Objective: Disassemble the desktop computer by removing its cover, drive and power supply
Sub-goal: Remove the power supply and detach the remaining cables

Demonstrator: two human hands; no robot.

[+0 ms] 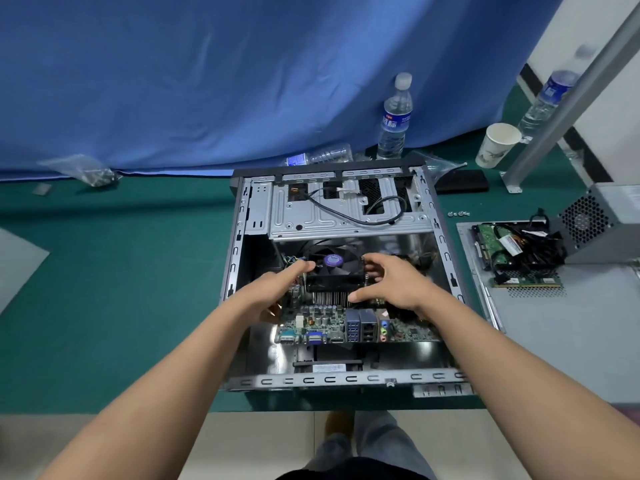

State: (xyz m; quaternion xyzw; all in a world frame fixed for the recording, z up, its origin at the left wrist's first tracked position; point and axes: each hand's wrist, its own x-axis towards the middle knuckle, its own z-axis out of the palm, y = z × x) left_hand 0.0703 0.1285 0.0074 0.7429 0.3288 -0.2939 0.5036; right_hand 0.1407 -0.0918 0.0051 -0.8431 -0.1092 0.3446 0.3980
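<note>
**Inspection: case open, removed parts laid out at right, hands on the cooler**

Far left, a clear plastic bag lies on the green counter against the blue curtain.

Centre, the desktop computer lies on its side with its cover off, interior exposed. The metal drive cage at the far end appears empty, a loose black cable draped across it. The motherboard is in place, its rear ports facing near.

The left hand reaches in, fingers extended, touching the left side of the CPU fan. The right hand has thumb and fingers curled round the right side of it. I judge its grip clamped on the cooler, though contact under the fingers is partly hidden.

Right, the side cover lies flat on the counter. On it rest a drive, the power supply with its cable bundle, and a memory stick. Loose screws lie just beyond.

Assessment: cover, drive and power supply appear already out. The stated task looks essentially complete.
</note>
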